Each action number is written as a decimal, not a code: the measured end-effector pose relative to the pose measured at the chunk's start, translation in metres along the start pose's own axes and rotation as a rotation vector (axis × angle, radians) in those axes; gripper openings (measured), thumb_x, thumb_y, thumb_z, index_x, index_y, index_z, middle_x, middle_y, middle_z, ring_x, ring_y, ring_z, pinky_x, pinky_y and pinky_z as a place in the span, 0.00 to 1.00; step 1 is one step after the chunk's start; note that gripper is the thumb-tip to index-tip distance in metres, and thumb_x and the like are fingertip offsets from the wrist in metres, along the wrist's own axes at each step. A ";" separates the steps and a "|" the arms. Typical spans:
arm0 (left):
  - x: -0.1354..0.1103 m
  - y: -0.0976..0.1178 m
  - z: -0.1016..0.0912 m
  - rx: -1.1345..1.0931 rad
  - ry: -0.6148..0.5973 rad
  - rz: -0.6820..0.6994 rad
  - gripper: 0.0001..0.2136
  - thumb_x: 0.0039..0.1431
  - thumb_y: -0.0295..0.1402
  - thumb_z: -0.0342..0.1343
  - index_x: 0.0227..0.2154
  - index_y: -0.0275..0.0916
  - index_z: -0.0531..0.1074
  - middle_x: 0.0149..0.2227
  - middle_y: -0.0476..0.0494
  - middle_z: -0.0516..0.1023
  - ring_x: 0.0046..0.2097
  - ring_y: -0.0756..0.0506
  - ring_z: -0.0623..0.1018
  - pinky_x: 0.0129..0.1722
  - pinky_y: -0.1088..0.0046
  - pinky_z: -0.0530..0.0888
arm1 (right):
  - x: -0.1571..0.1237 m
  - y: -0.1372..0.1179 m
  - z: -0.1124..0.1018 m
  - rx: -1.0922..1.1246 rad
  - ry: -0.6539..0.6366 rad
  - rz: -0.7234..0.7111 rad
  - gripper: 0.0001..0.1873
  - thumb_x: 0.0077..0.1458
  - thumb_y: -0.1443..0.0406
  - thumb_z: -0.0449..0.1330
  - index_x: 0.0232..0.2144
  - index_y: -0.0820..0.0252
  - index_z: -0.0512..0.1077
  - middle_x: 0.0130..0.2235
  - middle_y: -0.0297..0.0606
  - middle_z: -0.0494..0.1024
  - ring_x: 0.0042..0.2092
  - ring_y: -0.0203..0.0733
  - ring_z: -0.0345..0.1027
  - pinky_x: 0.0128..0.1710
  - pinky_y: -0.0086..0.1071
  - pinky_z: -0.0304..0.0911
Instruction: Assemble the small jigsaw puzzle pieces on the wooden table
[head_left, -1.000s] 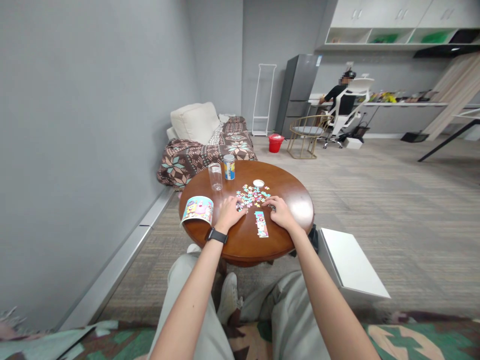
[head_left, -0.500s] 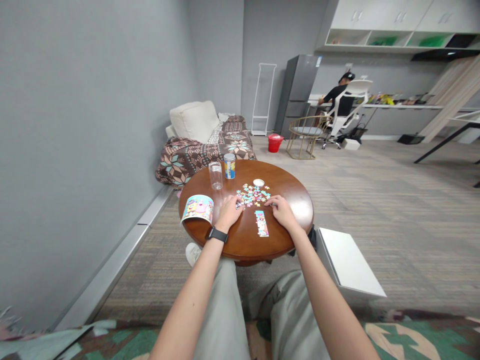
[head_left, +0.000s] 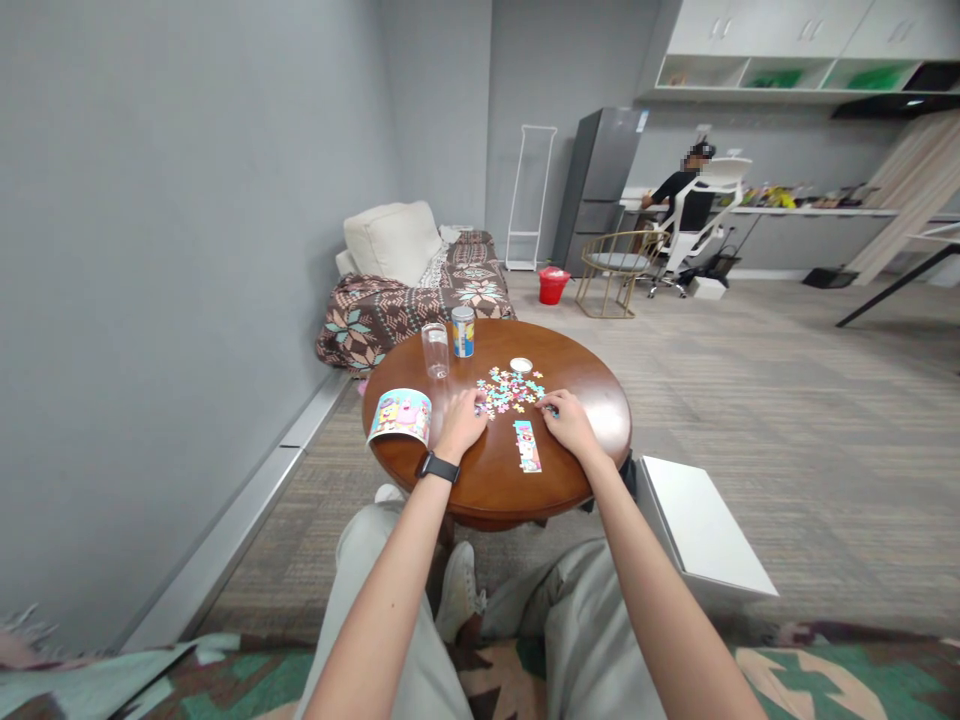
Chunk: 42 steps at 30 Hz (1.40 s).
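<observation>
A loose pile of small colourful jigsaw puzzle pieces [head_left: 510, 392] lies on the round brown table [head_left: 465, 490]. At the pile's left edge is my left hand [head_left: 462, 424], its fingers curled in on a puzzle piece. My right hand [head_left: 570, 422] rests by the right edge, fingertips closed on a bluish puzzle piece [head_left: 553, 411]. Between the hands, nearer me, lies a joined strip of puzzle [head_left: 528, 448] with a cartoon picture. A curved picture sheet [head_left: 402, 414] with cartoon characters is left of my left hand.
Behind the pile are a clear plastic cylinder [head_left: 436, 352], a printed can [head_left: 463, 333] and a round lid [head_left: 521, 366]. A white box [head_left: 709, 525] stands right of the table. Farther off are a draped sofa [head_left: 420, 295], a red bucket [head_left: 553, 287] and a seated person [head_left: 686, 195].
My left leg has shifted left, and a shoe now shows under the table. Both hands stay beside the pile with only slight finger movement. The view has moved a little.
</observation>
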<state>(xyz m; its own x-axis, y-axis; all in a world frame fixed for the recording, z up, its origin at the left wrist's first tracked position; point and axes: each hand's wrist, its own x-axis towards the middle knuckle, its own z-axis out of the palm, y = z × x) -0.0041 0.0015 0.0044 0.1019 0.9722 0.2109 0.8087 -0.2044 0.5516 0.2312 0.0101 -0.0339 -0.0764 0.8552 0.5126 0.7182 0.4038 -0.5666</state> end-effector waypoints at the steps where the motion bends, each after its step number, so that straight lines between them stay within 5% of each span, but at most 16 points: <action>1: 0.000 -0.001 0.001 -0.003 0.004 0.001 0.12 0.58 0.26 0.52 0.44 0.42 0.70 0.50 0.43 0.77 0.54 0.40 0.73 0.54 0.61 0.67 | 0.000 0.000 0.000 0.009 -0.010 -0.003 0.12 0.54 0.72 0.54 0.31 0.56 0.77 0.39 0.40 0.75 0.45 0.47 0.68 0.52 0.44 0.64; 18: 0.002 0.001 0.000 -0.018 0.027 -0.011 0.07 0.59 0.26 0.53 0.41 0.41 0.69 0.47 0.42 0.78 0.51 0.41 0.75 0.51 0.64 0.69 | -0.001 -0.003 -0.003 0.096 0.007 0.014 0.19 0.44 0.78 0.50 0.31 0.57 0.76 0.38 0.39 0.73 0.44 0.44 0.69 0.50 0.40 0.65; 33: 0.003 -0.001 0.001 -0.031 0.029 -0.035 0.08 0.58 0.27 0.53 0.41 0.42 0.67 0.47 0.43 0.78 0.51 0.42 0.75 0.51 0.64 0.69 | 0.000 0.000 -0.002 0.171 0.102 0.070 0.10 0.50 0.71 0.55 0.32 0.57 0.75 0.39 0.39 0.72 0.42 0.44 0.70 0.49 0.42 0.68; 42: 0.003 0.000 -0.001 -0.038 0.027 -0.034 0.08 0.58 0.26 0.53 0.41 0.41 0.67 0.47 0.42 0.78 0.50 0.42 0.76 0.51 0.64 0.69 | 0.001 -0.001 -0.003 0.221 0.099 0.112 0.08 0.49 0.68 0.57 0.33 0.58 0.74 0.37 0.39 0.72 0.34 0.40 0.68 0.37 0.37 0.69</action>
<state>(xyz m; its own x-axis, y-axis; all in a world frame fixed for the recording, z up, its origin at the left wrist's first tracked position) -0.0045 0.0046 0.0053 0.0582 0.9753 0.2132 0.7888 -0.1758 0.5889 0.2322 0.0100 -0.0310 0.0708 0.8674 0.4926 0.5490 0.3785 -0.7452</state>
